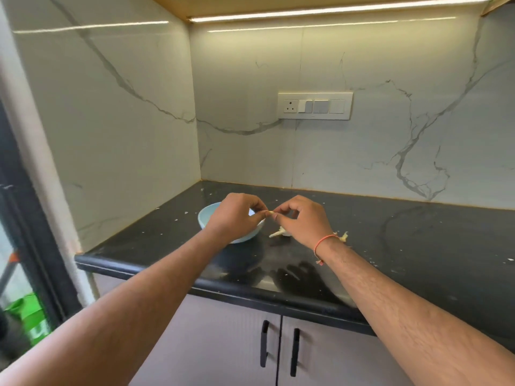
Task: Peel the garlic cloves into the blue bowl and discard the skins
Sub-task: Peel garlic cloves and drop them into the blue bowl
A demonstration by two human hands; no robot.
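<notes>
Black bench (390,246) lies open to the right. Left hand (237,215) and right hand (303,221) both pinch a garlic clove (269,212) above the blue bowl's (206,218) right rim, far from the near edge.

Small pale garlic clove (269,212) above pale blue bowl's (207,215) right rim; papery skins (279,232) just beside bowl

The left hand (237,215) covers most of the pale blue round bowl (207,215), hiding its contents. The small pale garlic clove (269,212) pinched between both grips is too small to tell peeled from unpeeled. The right hand (303,221) partly hides the whitish garlic skins (278,233) on the black counter (418,246).
</notes>
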